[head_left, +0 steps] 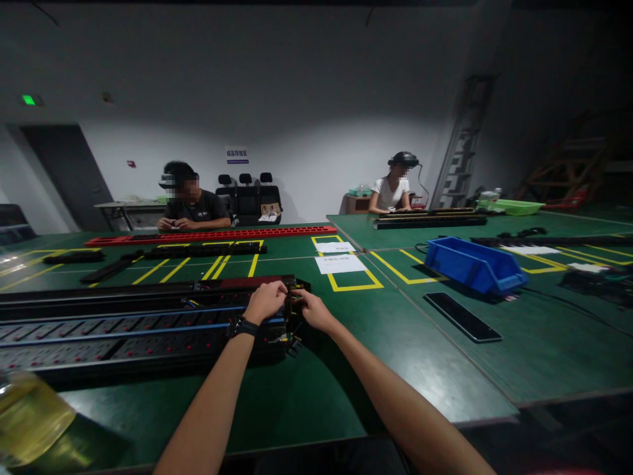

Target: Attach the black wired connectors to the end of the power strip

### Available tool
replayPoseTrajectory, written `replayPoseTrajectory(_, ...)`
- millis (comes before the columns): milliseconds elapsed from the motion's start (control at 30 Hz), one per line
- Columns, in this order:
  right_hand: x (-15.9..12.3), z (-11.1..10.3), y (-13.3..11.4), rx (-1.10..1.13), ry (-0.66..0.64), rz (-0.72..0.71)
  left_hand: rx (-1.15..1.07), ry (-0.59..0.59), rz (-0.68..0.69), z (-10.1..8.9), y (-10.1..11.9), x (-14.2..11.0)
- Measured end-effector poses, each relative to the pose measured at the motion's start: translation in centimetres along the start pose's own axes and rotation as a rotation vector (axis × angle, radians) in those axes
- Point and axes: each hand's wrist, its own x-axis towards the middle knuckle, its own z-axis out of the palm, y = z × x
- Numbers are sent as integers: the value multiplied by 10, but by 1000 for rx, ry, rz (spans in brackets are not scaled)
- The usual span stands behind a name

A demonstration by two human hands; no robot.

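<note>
Several long black power strips (163, 343) with red dots and blue edge lines lie side by side on the green table, reaching in from the left. At their right end, my left hand (267, 300), with a black watch on the wrist, rests with its fingers closed and bent down at the end of a far strip. Facing it, my right hand (315, 309) has its fingertips pinched together at the same end. What lies between the fingertips is too small and dark to tell. Loose wires (284, 338) stick out of the nearer strip end.
A blue bin (475, 265) and a black phone (462, 316) lie to the right. A bottle of yellow liquid (32, 415) is at the near left. Behind are a long red rail (212, 235), paper sheets (341, 264) and two people seated across the table.
</note>
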Motion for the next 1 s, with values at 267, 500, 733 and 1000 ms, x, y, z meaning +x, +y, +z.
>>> replayPoseTrajectory(267,-4,-3,-7,-95,83,88,-87,14,20,2,-5,3)
replayPoseTrajectory(500,-7,-26,-36,-129,181,-55,-184,21,12,-1,-7,6)
replayPoseTrajectory(733,-37,-48,-57,-40,-239,-168,-254,90,23,-24,-4,-10)
replayPoseTrajectory(1000,-49,-48,-53,42,-348,-114,-362,152,145,-17,7,-46)
